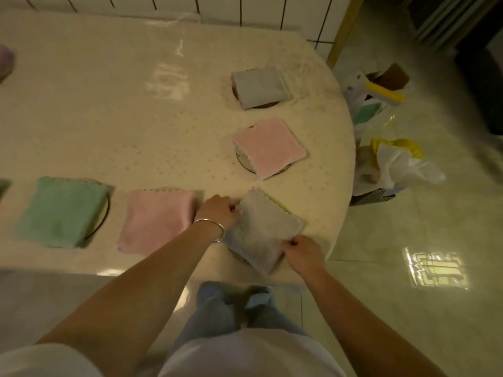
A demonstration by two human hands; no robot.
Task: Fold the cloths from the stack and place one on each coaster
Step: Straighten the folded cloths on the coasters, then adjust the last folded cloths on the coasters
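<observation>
A folded grey cloth point(265, 228) lies on a round coaster point(239, 257) near the table's front right edge. My left hand point(220, 210) pinches its left corner and my right hand point(302, 254) pinches its near right corner. Other folded cloths rest on coasters: a green one point(61, 210), a pink one point(156, 219), another pink one point(269, 146) and a grey-blue one point(258, 87). At the far left edge sits part of the cloth stack point(5, 62).
The cream table point(109, 118) curves off at the right. On the floor beside it stand bags and a box point(381, 99), and a white and yellow bag point(394, 164). A tiled wall runs behind the table.
</observation>
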